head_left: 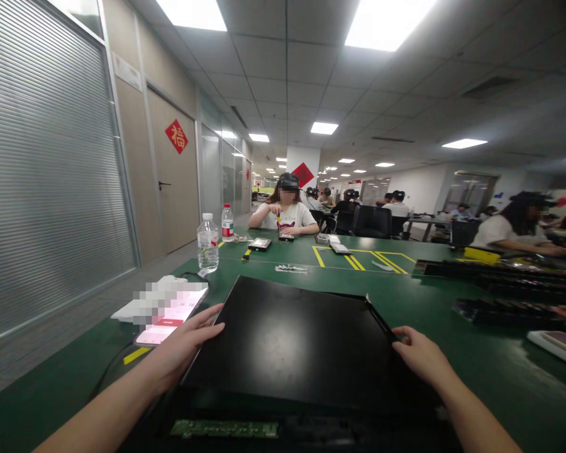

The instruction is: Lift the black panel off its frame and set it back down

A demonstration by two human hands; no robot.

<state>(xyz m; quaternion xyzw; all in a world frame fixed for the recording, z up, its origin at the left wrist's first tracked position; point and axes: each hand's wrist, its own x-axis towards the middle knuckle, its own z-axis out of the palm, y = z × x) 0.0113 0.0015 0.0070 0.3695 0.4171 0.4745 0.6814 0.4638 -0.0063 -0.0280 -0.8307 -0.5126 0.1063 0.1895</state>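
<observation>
Black lid panel (287, 340) looks stiff, slick, best taken by both side edges | left hand (188, 343): flat, open | right hand (417, 355): clasp unclear

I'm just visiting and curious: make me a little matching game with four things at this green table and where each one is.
Things
1. left hand
2. right hand
3. phone
4. clear water bottle

Places
A. at the right edge of the black panel
B. standing upright farther back, beyond the phone
C. at the left edge of the black panel
D. lying flat just left of the left hand

Pairs: 1-C, 2-A, 3-D, 4-B
</observation>
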